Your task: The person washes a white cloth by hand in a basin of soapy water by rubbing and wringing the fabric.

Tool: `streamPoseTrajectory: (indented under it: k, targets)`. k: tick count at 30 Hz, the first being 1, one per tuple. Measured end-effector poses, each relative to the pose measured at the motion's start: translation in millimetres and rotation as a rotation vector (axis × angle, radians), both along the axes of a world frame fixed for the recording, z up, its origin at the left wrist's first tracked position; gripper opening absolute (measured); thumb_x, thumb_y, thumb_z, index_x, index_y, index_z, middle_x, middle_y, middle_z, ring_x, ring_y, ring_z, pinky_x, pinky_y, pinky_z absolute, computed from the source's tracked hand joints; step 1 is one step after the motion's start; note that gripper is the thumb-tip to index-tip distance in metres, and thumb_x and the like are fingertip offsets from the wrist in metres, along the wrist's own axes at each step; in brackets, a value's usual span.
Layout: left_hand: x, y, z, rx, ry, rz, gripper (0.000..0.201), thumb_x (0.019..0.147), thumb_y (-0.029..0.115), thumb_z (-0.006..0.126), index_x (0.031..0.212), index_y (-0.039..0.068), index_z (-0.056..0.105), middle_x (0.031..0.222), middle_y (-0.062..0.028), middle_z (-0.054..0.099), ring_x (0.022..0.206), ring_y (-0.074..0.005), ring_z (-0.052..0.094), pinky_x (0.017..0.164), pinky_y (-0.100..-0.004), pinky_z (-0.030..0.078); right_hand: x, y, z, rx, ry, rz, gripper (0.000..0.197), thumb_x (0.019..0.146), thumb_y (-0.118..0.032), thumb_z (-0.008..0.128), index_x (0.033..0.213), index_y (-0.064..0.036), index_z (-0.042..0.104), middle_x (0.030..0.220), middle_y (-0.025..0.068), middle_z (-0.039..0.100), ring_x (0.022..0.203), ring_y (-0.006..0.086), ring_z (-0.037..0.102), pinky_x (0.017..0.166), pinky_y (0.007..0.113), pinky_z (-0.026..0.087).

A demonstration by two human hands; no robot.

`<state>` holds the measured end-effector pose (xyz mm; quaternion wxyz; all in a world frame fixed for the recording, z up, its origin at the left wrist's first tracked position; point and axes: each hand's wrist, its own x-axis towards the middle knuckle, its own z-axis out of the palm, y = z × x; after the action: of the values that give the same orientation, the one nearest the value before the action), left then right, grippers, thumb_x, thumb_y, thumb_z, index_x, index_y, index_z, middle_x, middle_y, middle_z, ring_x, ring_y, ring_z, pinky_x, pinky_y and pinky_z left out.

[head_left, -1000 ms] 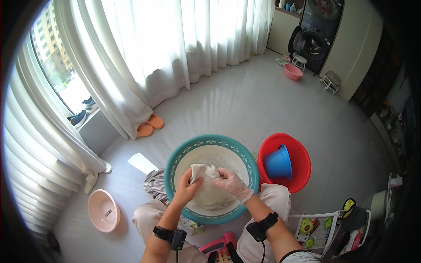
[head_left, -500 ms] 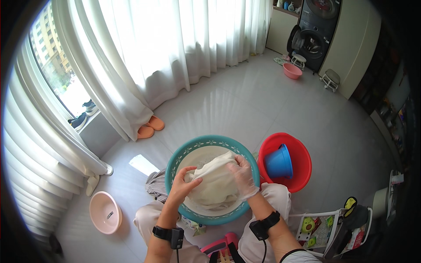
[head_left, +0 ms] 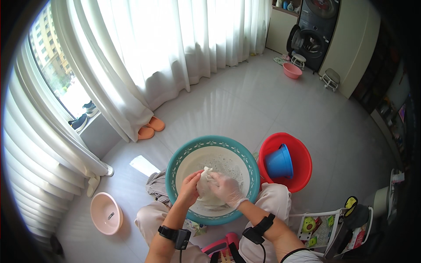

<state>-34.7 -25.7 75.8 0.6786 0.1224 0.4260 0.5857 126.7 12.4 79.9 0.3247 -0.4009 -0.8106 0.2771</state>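
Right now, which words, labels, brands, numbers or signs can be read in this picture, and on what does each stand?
None is readable.
Small dark label inside the pale pink basin: too small to read.
Red-and-white package at lower right: any print is too blurred.

Cloth (head_left: 210, 200) looks soft, matt, creased fabric. Glove (head_left: 226, 189) is thin see-through plastic, wrinkled. Teal-rimmed basin (head_left: 180, 153) is smooth plastic. Red basin (head_left: 302, 161) and blue bucket (head_left: 278, 164) look plastic, smooth, slight sheen. Floor (head_left: 219, 107) is smooth, glossy, tile-like. Curtain (head_left: 160, 39) is sheer, matt fabric. Slippers (head_left: 155, 123) look matt, rubbery.
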Motion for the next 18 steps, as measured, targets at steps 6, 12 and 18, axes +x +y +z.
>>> streamPoseTrajectory:
  k: [6, 12, 18]
  targets:
    - [4.3, -2.4, -10.1, 0.036, 0.146, -0.014, 0.04, 0.088, 0.005, 0.059, 0.126, -0.001, 0.049, 0.099, -0.0134, 0.065, 0.084, -0.0193, 0.065, 0.071, -0.0284, 0.054, -2.8, -10.2, -0.9, 0.017, -0.155, 0.111, 0.034, 0.081, -0.021, 0.061, 0.112, -0.0083, 0.06, 0.094, 0.0164, 0.064, 0.085, 0.0353, 0.062, 0.072, 0.044, 0.05]
    - [0.1, -0.5, -18.7, 0.1, 0.158, 0.142, 0.045, 0.083, -0.005, 0.056, 0.127, -0.002, 0.047, 0.097, -0.0149, 0.065, 0.081, -0.0194, 0.065, 0.068, -0.0278, 0.054, -5.6, -18.9, 4.0, 0.017, -0.024, 0.157, 0.035, 0.08, -0.021, 0.063, 0.112, -0.0065, 0.06, 0.094, 0.0158, 0.062, 0.085, 0.0363, 0.061, 0.073, 0.043, 0.05]
    - [-1.8, 1.7, -18.2, 0.18, 0.289, 0.237, 0.046, 0.083, -0.005, 0.053, 0.128, -0.001, 0.046, 0.094, -0.0136, 0.067, 0.079, -0.016, 0.065, 0.065, -0.0244, 0.052, -7.7, -13.2, 3.6, -0.275, 0.131, 0.19, 0.03, 0.079, -0.014, 0.065, 0.106, -0.0024, 0.061, 0.088, 0.0166, 0.063, 0.078, 0.0296, 0.064, 0.073, 0.035, 0.051]
